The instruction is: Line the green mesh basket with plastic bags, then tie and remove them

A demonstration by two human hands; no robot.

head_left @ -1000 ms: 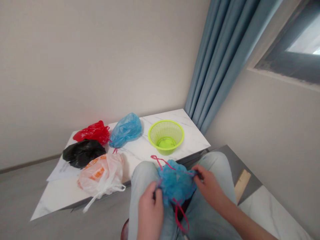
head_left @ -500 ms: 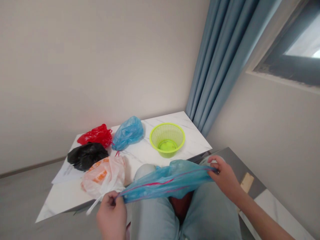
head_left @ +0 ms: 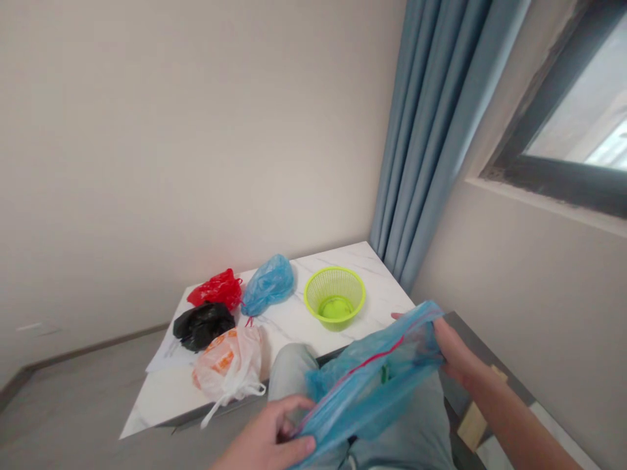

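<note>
A translucent blue drawstring bag (head_left: 357,398) with a red cord along its mouth is stretched slantwise above the lap. My left hand (head_left: 274,434) pinches its lower left end between thumb and fingers. At the upper right end my right hand (head_left: 453,349) grips the bag, most of its fingers covered by the film; one fingertip sticks out beyond the far edge. The mouth gapes a little, and a small dark green patch shows within. Beyond the bag, on the white table (head_left: 294,333), stands a light green plastic basket (head_left: 334,297).
Left on the table lie a red bag (head_left: 215,289), a black bag (head_left: 203,325), a second blue bag (head_left: 268,285) and a white bag with orange print (head_left: 230,362). A blue curtain (head_left: 426,143) hangs at the right, beside a window. A wooden piece (head_left: 473,427) lies by my right forearm.
The bag has gone from taut and nearly level to slanted and partly opened. My left hand moved right and down; the right hand slid in behind the film. The view tilted up and left.
</note>
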